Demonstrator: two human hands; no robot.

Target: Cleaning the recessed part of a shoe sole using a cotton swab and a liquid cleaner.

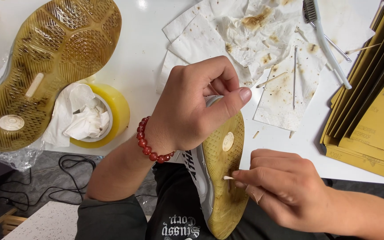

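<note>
White desk behind; yellowed sole-up shoe ran lengthwise away from the person, left hand fingers clamping it, right hand fingers pinching a stick.

White table, upturned shoe, stained tissues, sandpaper sheets
</note>
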